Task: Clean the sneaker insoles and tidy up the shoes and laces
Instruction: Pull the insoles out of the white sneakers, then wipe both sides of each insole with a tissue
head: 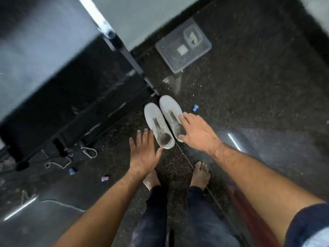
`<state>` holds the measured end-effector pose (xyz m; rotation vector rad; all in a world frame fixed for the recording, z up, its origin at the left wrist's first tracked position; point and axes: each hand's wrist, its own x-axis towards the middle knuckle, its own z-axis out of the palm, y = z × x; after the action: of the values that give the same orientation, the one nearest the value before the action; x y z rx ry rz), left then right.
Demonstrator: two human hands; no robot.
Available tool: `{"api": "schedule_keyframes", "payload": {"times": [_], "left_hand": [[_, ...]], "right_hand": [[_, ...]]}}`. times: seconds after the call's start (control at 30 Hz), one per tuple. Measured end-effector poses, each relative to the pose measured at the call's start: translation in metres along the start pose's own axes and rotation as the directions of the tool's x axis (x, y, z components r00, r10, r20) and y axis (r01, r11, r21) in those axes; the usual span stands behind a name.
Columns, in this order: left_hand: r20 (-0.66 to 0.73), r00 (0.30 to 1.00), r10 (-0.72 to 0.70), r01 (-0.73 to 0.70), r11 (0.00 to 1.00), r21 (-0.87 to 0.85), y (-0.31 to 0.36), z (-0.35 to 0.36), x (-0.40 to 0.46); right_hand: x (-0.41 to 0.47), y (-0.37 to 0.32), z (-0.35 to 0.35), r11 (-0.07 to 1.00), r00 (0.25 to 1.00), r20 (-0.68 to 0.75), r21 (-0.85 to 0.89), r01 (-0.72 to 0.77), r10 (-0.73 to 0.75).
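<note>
Two white sneakers without laces stand side by side on the dark speckled floor, toes pointing away from me: the left sneaker [157, 124] and the right sneaker [170, 111]. My right hand [197, 131] reaches over the right sneaker with straight fingers, its fingertips at the shoe's opening; contact is unclear. My left hand [143, 154] hovers open just left of the left sneaker's heel, fingers spread, holding nothing. A white lace [71, 157] lies loose on the floor at the left. No insoles are visible.
A clear plastic tub [183, 45] holding small items sits farther ahead by the wall. A dark door frame [128, 56] and step run along the left. Small blue and purple bits [195, 108] lie scattered on the floor. My bare feet [200, 173] stand just behind the shoes.
</note>
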<state>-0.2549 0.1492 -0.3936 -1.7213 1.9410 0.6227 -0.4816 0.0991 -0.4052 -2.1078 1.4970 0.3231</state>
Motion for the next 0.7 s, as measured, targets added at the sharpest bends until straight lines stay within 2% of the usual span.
{"api": "schedule_keyframes", "payload": {"times": [0.2,0.33,0.43,0.53,0.7], "left_hand": [[-0.079,0.996,-0.031,0.028,0.999,-0.037,-0.005,-0.138,-0.115],[-0.182,0.979,-0.09,0.062,0.986,-0.151,-0.021,-0.216,-0.185],[-0.258,0.949,-0.179,0.105,0.955,-0.279,-0.051,-0.248,-0.219],[-0.292,0.901,-0.32,0.163,0.875,-0.456,-0.097,-0.266,-0.242],[-0.34,0.794,-0.504,0.199,0.743,-0.639,-0.184,-0.264,-0.262]], "right_hand": [[-0.072,-0.067,-0.158,0.984,0.989,-0.065,-0.129,0.124,-0.133],[-0.101,-0.115,-0.239,0.957,0.967,-0.066,-0.18,0.229,-0.244],[-0.101,-0.156,-0.283,0.932,0.942,-0.079,-0.195,0.305,-0.325],[-0.081,-0.205,-0.313,0.909,0.915,-0.093,-0.186,0.372,-0.393],[-0.037,-0.299,-0.329,0.909,0.907,-0.066,-0.053,0.414,-0.417]]}}
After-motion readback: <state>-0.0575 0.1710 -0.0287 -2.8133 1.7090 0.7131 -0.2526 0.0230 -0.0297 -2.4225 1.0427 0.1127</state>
